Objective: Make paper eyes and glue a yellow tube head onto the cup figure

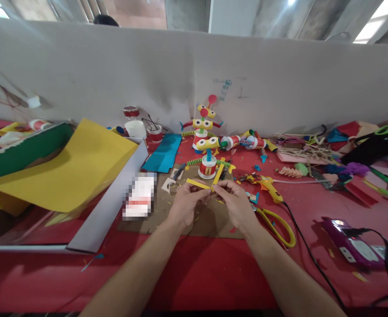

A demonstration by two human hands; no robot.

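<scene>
Two yellow paper strips (197, 183) meet at a corner in front of me, one pointing left and one pointing up and away. My left hand (184, 207) pinches them by the corner, with its thumb on the end of the left-pointing strip. My right hand (236, 203) pinches the same corner from the other side. Fingertips of both hands nearly touch there. Just beyond them stands a paper-cup figure (208, 168) with a yellow eye tube and green folded arms. Under my hands lies a brown cardboard sheet (137, 226) scattered with yellow scraps.
To the right lie a yellow glue gun (273, 190), yellow-handled scissors (291, 235) and a purple power strip (354, 246) with a black cord. On the left, a white box (109, 202) holds yellow sheets. Blue paper (164, 154) and more cup figures (200, 137) sit behind.
</scene>
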